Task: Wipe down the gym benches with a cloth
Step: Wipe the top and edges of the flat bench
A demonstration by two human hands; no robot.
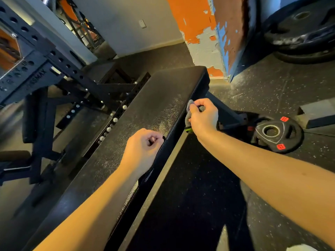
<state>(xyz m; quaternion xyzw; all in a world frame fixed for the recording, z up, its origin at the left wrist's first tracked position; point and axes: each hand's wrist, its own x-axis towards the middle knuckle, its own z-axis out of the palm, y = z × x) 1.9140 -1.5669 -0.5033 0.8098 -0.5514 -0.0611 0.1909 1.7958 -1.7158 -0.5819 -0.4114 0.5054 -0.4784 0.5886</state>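
The bench point(145, 109) fills the middle of the view. Its long black pad runs from the lower left, near the person, up and away to the right, and its far end points toward the peeling orange pillar point(208, 33). The top faces up and is dusted with pale specks, most of them near the right-hand edge, so that strip probably needs the wiping. A black rack point(59, 69) stands just beside the bench on its left. On the rubber floor point(272, 87) to the right lies a small weight plate point(277, 134), well apart from the pad.

Both forearms reach in from below. The left hand point(143, 147) rests on the pad close to its right edge, curled into a loose fist with nothing visible inside it. It seems placed there to prop the body while the other arm works.

The right hand point(204, 117) sits farther along, at the pad's right side, fingers bunched around a small grey cloth point(189, 107). The cloth is pressed against the vertical side face just below the top edge, likely so it can run lengthwise along the pad. Most of the cloth is hidden in the grip.
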